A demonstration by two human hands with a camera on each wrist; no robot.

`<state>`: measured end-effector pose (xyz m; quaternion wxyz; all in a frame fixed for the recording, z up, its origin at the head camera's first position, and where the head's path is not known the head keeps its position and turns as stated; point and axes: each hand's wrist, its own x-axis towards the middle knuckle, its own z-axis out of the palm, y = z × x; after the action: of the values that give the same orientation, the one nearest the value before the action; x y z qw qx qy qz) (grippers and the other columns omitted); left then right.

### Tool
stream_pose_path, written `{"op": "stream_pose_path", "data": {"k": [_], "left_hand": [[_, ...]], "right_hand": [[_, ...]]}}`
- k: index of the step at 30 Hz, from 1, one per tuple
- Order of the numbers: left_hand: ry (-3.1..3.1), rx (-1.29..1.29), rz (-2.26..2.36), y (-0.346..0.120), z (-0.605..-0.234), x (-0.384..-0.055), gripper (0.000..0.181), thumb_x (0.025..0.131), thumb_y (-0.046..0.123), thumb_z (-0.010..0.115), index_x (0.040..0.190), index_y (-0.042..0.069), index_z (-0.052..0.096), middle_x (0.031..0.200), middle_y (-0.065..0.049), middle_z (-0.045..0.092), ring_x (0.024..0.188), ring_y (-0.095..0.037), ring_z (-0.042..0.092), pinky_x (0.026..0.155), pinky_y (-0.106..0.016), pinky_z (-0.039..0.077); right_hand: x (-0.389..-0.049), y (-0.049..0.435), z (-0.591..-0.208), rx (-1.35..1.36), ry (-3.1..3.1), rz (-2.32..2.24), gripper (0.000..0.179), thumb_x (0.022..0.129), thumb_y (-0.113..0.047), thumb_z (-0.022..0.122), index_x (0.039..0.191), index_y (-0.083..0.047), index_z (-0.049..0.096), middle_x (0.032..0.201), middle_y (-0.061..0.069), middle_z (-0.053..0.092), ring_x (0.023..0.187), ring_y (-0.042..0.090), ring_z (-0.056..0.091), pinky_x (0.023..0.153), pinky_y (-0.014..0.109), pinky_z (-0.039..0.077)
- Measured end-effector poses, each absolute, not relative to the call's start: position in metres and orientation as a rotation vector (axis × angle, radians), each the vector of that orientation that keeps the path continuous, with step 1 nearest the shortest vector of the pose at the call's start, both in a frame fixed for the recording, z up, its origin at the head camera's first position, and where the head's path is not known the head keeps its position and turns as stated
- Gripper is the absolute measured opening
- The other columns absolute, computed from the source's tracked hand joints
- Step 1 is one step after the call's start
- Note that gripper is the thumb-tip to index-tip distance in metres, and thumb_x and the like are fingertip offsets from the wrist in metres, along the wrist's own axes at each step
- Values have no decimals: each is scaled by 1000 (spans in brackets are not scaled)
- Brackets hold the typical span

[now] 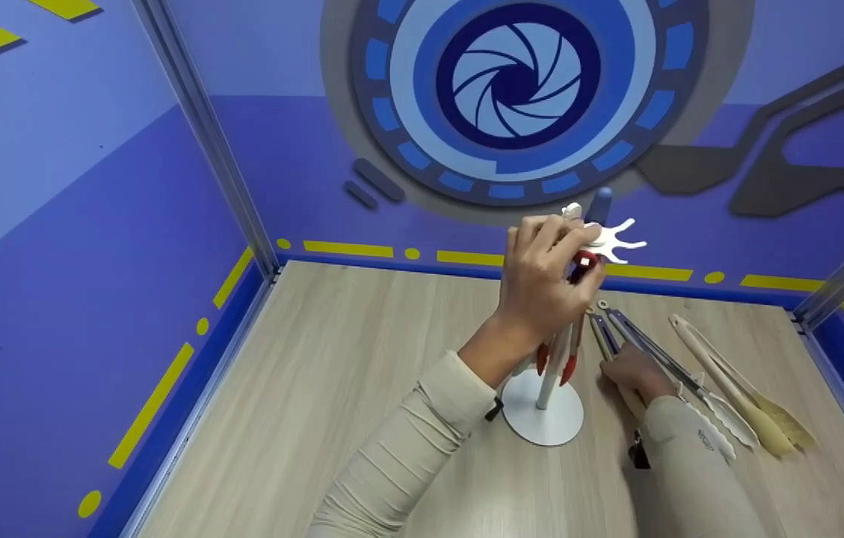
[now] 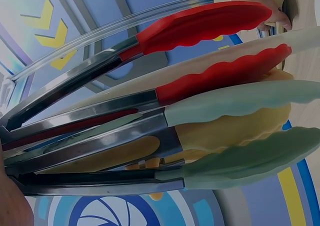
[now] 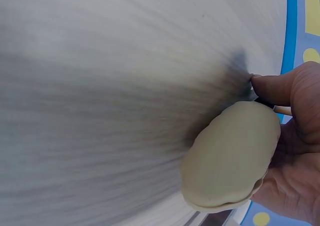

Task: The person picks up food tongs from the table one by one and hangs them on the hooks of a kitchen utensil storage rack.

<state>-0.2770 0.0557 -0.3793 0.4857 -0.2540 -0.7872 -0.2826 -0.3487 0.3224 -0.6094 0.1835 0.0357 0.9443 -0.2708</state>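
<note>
At the top of a white utensil stand [image 1: 541,426], my left hand [image 1: 541,261] has its fingers curled round the hub beside the white hooks [image 1: 620,243]. Below it hang red-tipped tongs [image 2: 205,26], pale green-tipped tongs [image 2: 240,103] and yellowish-tipped tongs [image 2: 225,133], heads down. A blue rounded end [image 1: 601,203] sticks up behind the hooks. Low over the table, right of the stand, my right hand [image 1: 635,370] grips metal tongs with a beige scalloped head [image 3: 230,156]. Thumb and fingers hold them along the metal arms.
To the right lie metal tongs with pale scalloped heads [image 1: 728,415] and long beige tongs [image 1: 743,388] with a wide, spatula-like head. The wooden table [image 1: 347,359] meets blue-purple panels [image 1: 279,179] at the back and sides.
</note>
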Motion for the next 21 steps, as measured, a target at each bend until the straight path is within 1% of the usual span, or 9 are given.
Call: {"op": "stream_pose_path", "data": {"k": [2,5,8,10,13,17,19,21], "left_hand": [[-1916,-616,-686,56,-379,-277,23,91,29,77,113,23,81,113,5,75,111,-17,59,87,-30,43],[-1918,-611,-684,56,-380,-277,24,91,29,78,113,23,81,113,5,75,111,-17,59,87,-30,43],[-1925,-602,-685,57,-380,-276,24,91,29,78,114,23,81,115,5,75,112,-17,58,88,-30,44],[-1930,-597,-690,57,-380,-275,24,91,29,78,114,23,81,116,4,75,112,-17,58,88,-30,44],[-1938,-590,-699,58,-380,-274,25,91,29,78,115,23,81,116,4,74,113,-17,58,88,-29,44],[-1943,-585,-706,59,-380,-274,26,91,30,79,116,23,80,116,4,74,113,-16,58,88,-29,44],[-1942,-586,-711,60,-380,-273,26,91,30,79,116,23,81,116,4,74,113,-16,58,88,-29,44],[-1938,-588,-716,61,-380,-273,26,91,29,78,116,23,81,116,4,74,113,-17,58,87,-29,44]], "right_hand": [[-348,322,-609,101,2658,-780,25,89,-22,59,96,0,50,88,12,50,79,29,54,64,36,44],[-347,322,-610,100,2663,-797,21,88,-22,60,91,-4,50,84,9,50,75,25,53,60,35,42],[-347,323,-612,95,2663,-813,21,88,-22,61,92,-4,50,85,9,49,76,26,53,61,35,42],[-348,324,-613,96,2660,-809,26,89,-22,60,98,0,51,89,11,50,80,27,54,63,35,44],[-350,326,-614,101,2640,-797,42,91,-25,58,115,8,50,99,17,52,90,31,54,71,38,47],[-349,330,-613,119,2595,-807,62,95,-30,57,136,15,44,113,23,51,102,36,53,84,44,49],[-347,332,-612,132,2577,-819,68,96,-32,56,142,16,41,118,25,51,106,37,52,91,47,50],[-346,333,-611,130,2574,-831,70,98,-33,56,145,17,39,120,25,50,108,37,52,93,49,49]]}}
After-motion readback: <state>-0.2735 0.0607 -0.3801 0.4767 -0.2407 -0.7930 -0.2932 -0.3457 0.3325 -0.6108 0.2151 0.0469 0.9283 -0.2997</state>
